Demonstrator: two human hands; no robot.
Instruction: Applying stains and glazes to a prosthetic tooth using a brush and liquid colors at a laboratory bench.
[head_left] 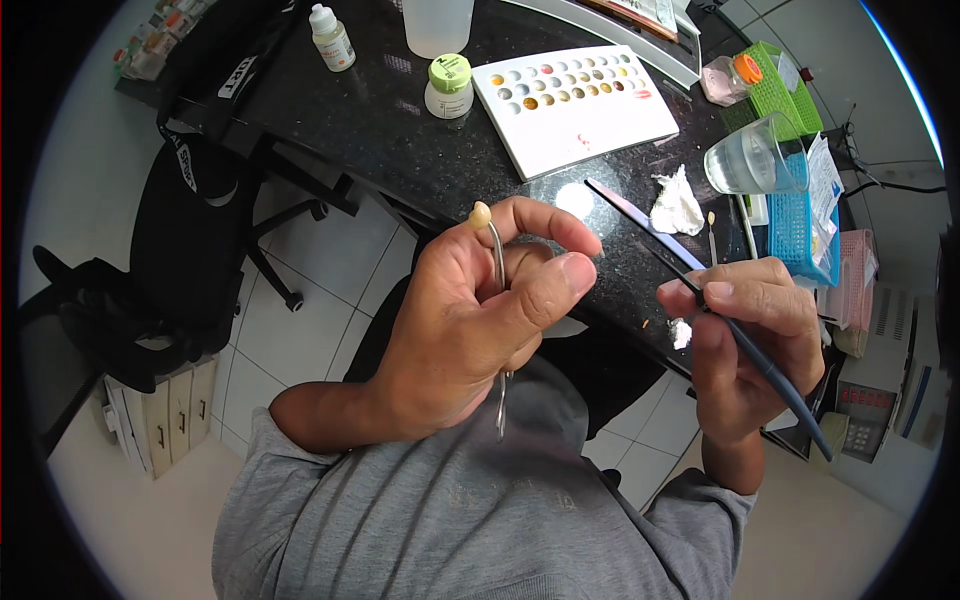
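Note:
My left hand [455, 315] is closed around curved metal forceps [499, 262], whose handle loops hang below my palm. At the tip of the forceps, above my knuckles, sits a small yellowish tooth crown [480, 215]. My left thumb and bent index finger come close to each other. In my right hand [755, 335] is a slim dark brush [765, 365], pinched between thumb and fingers. It slants up and left, and its far end overlaps a lilac-coloured strip or handle [650, 222] on the table. The brush is apart from the crown.
A white palette [590, 140] with several coloured wells lies on the black speckled table [340, 135]. Around it are a green-lidded jar [449, 95], a dropper bottle [333, 45], crumpled tissue [677, 205], a glass of water [745, 162] and a blue basket [800, 235]. A black chair [185, 220] stands left.

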